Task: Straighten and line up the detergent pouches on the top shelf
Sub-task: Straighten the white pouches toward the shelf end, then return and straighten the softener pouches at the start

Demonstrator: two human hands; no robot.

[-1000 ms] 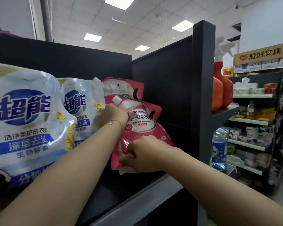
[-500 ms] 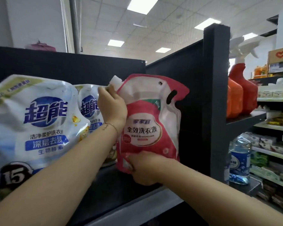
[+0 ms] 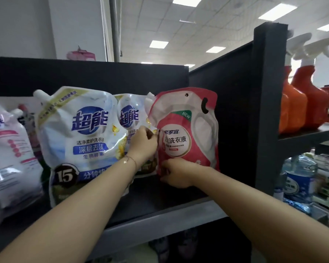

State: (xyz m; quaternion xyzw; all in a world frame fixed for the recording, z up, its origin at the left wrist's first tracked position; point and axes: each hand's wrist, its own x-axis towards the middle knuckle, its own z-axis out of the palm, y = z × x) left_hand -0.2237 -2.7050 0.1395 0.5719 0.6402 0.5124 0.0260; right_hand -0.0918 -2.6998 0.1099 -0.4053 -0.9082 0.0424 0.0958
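Now the left hand (image 3: 143, 143) and right hand (image 3: 176, 174) both grip the upright red pouch (image 3: 190, 133).

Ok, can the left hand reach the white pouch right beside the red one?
Likely yes: the left hand is right in front of that white pouch, nothing between, though it grips the red pouch.

You have a red pouch (image 3: 186, 133) with a white round label and a green corner stripe. The big white pouch (image 3: 80, 137) shows blue lettering, yellow droplets and a black badge. Your shelf (image 3: 160, 202) is black; the spray bottles (image 3: 310, 103) are orange with white triggers.
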